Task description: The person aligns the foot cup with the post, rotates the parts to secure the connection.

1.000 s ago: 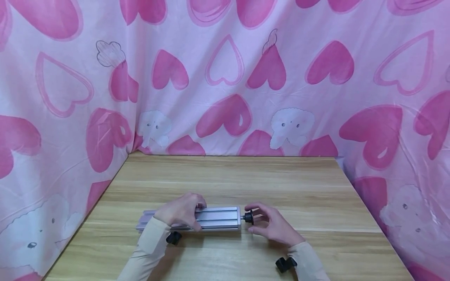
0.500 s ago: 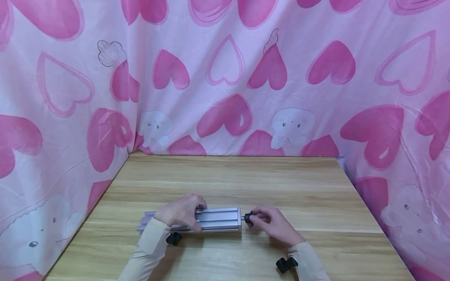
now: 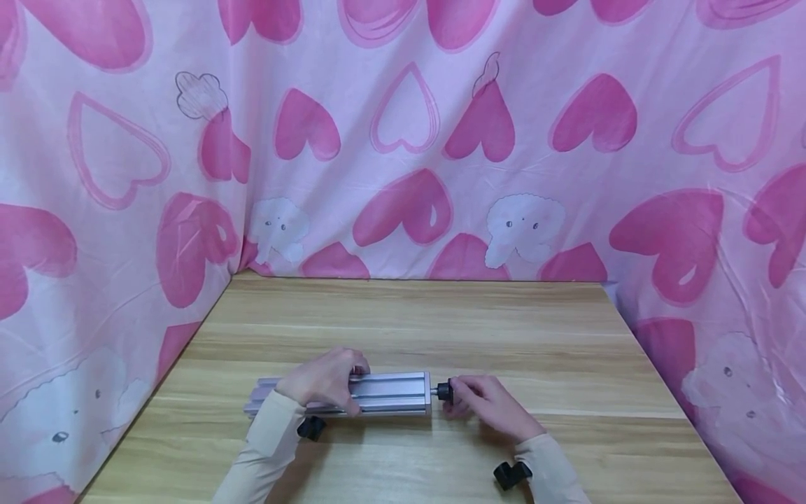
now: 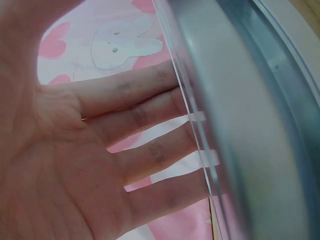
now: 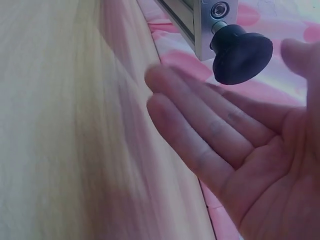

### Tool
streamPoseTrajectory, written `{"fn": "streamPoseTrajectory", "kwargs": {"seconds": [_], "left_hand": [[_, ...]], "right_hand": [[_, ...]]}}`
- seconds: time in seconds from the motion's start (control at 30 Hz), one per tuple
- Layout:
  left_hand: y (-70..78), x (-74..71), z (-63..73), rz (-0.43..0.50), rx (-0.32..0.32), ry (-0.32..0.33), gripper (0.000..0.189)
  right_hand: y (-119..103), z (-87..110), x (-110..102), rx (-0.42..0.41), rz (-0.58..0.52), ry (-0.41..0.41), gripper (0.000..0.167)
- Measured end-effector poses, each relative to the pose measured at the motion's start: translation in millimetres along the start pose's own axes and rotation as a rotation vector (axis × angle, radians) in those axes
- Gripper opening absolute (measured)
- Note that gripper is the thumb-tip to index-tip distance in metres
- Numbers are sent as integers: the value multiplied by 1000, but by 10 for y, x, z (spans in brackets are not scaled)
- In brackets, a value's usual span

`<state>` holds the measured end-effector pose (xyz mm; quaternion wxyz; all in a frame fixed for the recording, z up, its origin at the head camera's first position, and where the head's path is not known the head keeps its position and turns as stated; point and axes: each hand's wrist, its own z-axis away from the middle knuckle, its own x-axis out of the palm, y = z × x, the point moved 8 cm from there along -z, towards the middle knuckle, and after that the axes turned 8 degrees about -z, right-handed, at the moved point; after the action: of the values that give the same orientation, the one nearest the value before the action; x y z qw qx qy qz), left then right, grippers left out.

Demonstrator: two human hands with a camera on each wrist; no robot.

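Observation:
A silver grooved aluminium profile (image 3: 397,393) lies lengthwise near the table's front. My left hand (image 3: 321,378) holds it from above, thumb on the near side and fingers over the far side. In the left wrist view those fingers pass behind the profile (image 4: 250,120). From the end plate (image 5: 204,30) on its right end, a black round levelling foot (image 5: 243,55) sticks out on a metal stem. My right hand (image 3: 494,406) is around this foot; in the right wrist view its thumb and extended fingers stand apart from it, on either side.
The wood-grain table (image 3: 403,329) stretches beyond both hands. Pink heart-print cloth (image 3: 403,126) hangs at its back and sides. A black wrist-worn piece (image 3: 512,476) shows at the right sleeve, another (image 3: 311,428) at the left.
My right fingers first closed in on the levelling foot, then shifted around it. The left hand and the profile have stayed nearly still.

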<state>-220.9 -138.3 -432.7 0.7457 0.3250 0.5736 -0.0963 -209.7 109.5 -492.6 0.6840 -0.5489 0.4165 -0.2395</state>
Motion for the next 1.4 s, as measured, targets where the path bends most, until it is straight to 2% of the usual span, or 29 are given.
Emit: {"fn": "streamPoseTrajectory", "kwargs": {"seconds": [0.1,0.23,0.4,0.5,0.73,1.0,1.1,1.23,1.4], "left_hand": [[-3,-4,0,10,-2,-3,53],[-13,-2,0,22,-15,-8,53],[-17,-6,3,28,-31,-8,53],[-21,-3,1,37,-47,-14,54],[-10,-10,-25,22,-48,-25,54],[-10,-11,-26,27,-46,-22,55],[-12,-21,-31,33,-44,-22,55],[-14,-33,-43,50,-40,-27,54],[-7,-37,-52,47,-26,-26,53]], "right_hand": [[-32,29,-40,-17,17,53,43],[-113,46,-39,-93,-15,57,64],[-185,44,-33,-186,-44,54,57],[-155,30,-46,-159,-40,66,49],[-37,-2,-63,20,13,72,36],[-15,-19,-12,58,-68,-6,52],[-23,-10,-28,39,-31,-4,51],[-31,10,-83,8,37,44,47],[-88,27,-97,-81,-17,80,61]]}}
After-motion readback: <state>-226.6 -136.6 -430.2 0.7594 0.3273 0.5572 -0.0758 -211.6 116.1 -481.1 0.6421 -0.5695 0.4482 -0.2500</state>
